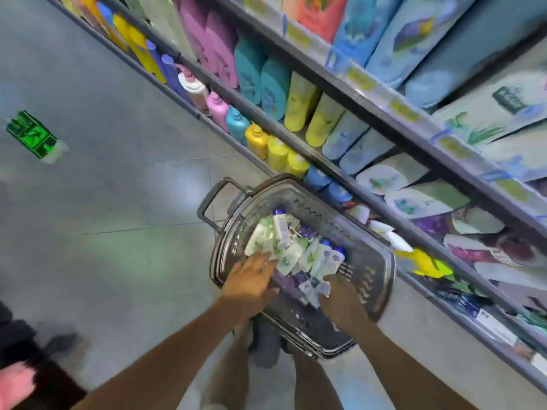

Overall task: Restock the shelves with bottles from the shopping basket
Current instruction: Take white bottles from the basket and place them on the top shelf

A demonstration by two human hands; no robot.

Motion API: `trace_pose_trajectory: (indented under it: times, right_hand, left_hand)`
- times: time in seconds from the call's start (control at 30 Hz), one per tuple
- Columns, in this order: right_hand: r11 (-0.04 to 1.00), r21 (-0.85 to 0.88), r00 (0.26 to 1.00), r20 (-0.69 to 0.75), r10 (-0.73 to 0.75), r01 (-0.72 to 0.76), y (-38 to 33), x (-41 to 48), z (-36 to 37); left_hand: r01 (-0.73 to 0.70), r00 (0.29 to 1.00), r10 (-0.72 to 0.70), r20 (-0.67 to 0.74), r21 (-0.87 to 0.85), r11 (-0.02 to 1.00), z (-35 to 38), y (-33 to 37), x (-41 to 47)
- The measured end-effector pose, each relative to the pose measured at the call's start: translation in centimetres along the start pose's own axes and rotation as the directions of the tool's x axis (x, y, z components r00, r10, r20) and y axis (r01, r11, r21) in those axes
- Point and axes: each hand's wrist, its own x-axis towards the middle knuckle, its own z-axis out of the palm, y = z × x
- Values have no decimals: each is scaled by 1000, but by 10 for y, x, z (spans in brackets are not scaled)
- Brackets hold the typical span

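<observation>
A heap of small bottles, mostly white and green with a few blue caps, lies in a dark plastic basket on the floor. The basket sits tight against the foot of the shelves on the right.

A person leans over it with both bare arms reaching in. The left hand lies on the near left of the heap, its fingers straight and spread over the white and green bottles, gripping nothing. The right hand digs into the near right of the heap. Its fingers dip among the bottles, and blur hides whether they hold one.

The step appears to be picking bottles out to shelve. To do it well, each hand should close round a single bottle by its body, not its cap, and lift straight up so the loose ones around it do not spill. Picking bottles of one kind would suit the shelves, which are sorted by colour.

The shelves run from near right to far left, packed with bright bottles and pouches. A green object lies on the floor at far left.
</observation>
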Motion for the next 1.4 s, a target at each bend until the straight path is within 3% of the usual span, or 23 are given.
trace_pose_trajectory:
  times: [0.1, 0.27, 0.47, 0.77, 0.93, 1.07, 1.13, 1.2, 1.27, 1.4]
  right_hand:
    - [999, 11, 998, 37, 46, -46, 19, 37, 34]
    - [967, 86, 970, 69, 234, -239, 52, 105, 76]
    - [833, 272, 871, 45, 489, -482, 83, 182, 104]
    - [807, 284, 823, -93, 561, -518, 114, 246, 123]
    - [795, 347, 829, -78, 554, -498, 114, 235, 117]
    - [830, 383, 891, -41, 453, -405, 95, 195, 105]
    - [854, 411, 929, -41, 368, -320, 79, 167, 98]
    - [874, 420, 957, -40, 288, -246, 61, 138, 92]
    - [886, 432, 977, -47, 209, -169, 42, 110, 87]
    - [883, 466, 995, -52, 87, -53, 10, 67, 77]
  left_hand:
    - [-54, 998, 52, -25, -70, 996, 38, -3, 27]
    - [-13, 999, 16, 30, -93, 996, 90, -13, 70]
    - [-39, 995, 45, 86, -76, 996, 141, -27, 116]
    - [-90, 994, 101, 47, -204, 975, 169, -34, 135]
    - [53, 997, -21, 73, -472, 880, 162, -32, 137]
    - [286, 955, -147, 259, -656, 698, 150, -27, 139]
    - [429, 903, -207, 377, -760, 487, 146, -24, 145]
    - [552, 826, -256, 502, -813, 188, 139, -18, 151]
    - [589, 777, -273, 568, -808, -4, 128, -9, 149]
    - [584, 757, -219, 616, -787, -197, 112, 8, 133]
